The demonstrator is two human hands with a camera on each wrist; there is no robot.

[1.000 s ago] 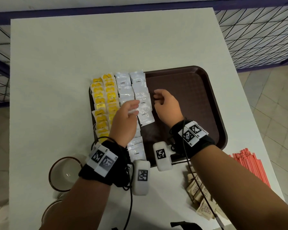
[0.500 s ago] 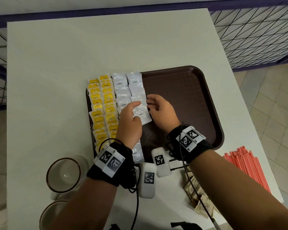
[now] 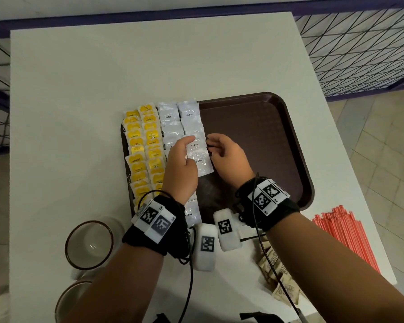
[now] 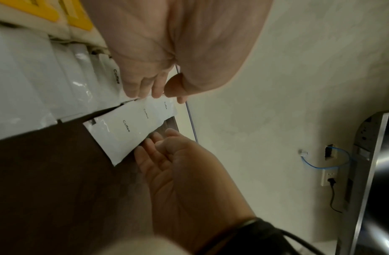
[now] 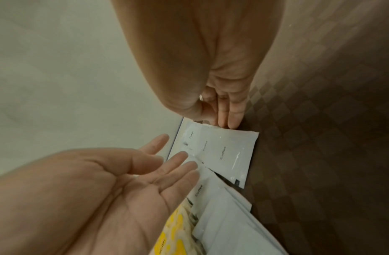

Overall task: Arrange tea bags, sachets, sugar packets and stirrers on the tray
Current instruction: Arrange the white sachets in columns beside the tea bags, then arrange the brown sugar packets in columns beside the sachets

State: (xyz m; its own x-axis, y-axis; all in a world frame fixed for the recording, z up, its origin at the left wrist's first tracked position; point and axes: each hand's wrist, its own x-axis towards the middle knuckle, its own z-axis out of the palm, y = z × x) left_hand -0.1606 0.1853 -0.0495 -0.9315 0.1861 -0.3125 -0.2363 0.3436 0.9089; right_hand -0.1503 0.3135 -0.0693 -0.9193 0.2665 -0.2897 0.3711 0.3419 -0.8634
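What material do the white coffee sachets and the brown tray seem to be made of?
Coffee sachets: probably glossy plastic or foil laminate, since they show bright glints and wrinkles. Tray: likely moulded hard plastic, dark brown, with a fine woven-looking surface texture and a smooth raised rim.

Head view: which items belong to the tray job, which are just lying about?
Task items:
tray
yellow tea bags
white coffee sachets
brown sugar packets, off the tray
red stirrers, off the tray

Lying about:
glass cup
second cup, partly hidden
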